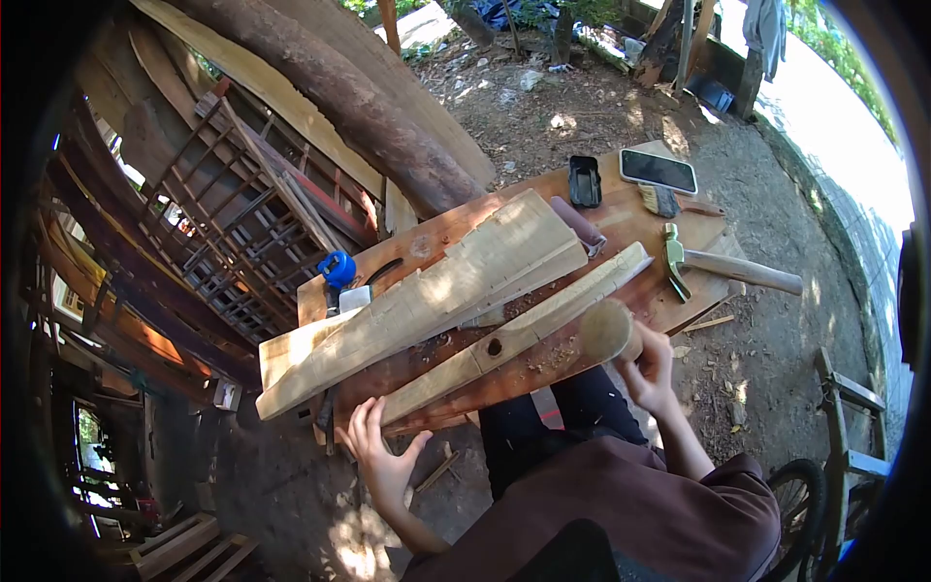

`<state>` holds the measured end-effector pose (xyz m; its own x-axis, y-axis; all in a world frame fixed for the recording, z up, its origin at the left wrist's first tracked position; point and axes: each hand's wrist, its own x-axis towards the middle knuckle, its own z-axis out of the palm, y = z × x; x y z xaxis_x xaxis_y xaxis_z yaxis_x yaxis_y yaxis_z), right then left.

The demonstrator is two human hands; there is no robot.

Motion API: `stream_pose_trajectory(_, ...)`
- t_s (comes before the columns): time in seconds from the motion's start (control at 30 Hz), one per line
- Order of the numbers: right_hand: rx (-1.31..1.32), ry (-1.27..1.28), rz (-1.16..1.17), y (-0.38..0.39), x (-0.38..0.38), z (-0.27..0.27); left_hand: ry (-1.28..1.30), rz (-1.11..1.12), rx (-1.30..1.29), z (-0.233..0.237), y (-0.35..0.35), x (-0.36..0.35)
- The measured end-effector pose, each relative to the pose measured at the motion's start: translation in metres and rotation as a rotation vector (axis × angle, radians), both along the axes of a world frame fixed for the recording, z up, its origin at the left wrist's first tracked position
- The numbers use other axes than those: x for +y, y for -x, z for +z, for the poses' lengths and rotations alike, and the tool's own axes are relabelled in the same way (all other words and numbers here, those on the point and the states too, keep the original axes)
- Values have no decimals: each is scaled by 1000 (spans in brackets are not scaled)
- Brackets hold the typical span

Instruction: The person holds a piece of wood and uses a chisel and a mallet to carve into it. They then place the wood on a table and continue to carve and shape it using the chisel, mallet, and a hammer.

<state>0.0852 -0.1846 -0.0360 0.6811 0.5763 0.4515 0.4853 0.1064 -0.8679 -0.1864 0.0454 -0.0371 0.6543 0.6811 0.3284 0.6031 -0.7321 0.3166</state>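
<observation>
My right hand (650,371) is wrapped around a wooden mallet (606,332), its round face raised over the near side of the workbench. Under and beside the mallet lies a long, slightly curved wooden piece (543,323) with one dark round hole in its middle. At that piece's left end, my left hand (383,456) has its fingers spread, fingertips at or very near the wood, holding nothing. Behind it rests a wide pale wooden slab (446,291). A claw hammer (737,269) with a green head lies at the bench's right end.
On the reddish bench (669,308) also sit a phone (659,171), an open black case (585,181), a paintbrush (663,201) and a blue object (337,269). Boards and a metal grille (242,184) lean at left. A bicycle wheel (797,509) stands lower right.
</observation>
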Motion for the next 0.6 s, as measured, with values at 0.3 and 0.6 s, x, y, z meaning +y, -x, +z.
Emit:
stream_pose_trajectory(0.3, 100, -91, -17, -15, 6, -12, 78, -11, -155, -14, 25, 13)
stream_pose_trajectory(0.6, 279, -257, -132, -16, -11, -14, 112, -40, -527, 4, 60, 7)
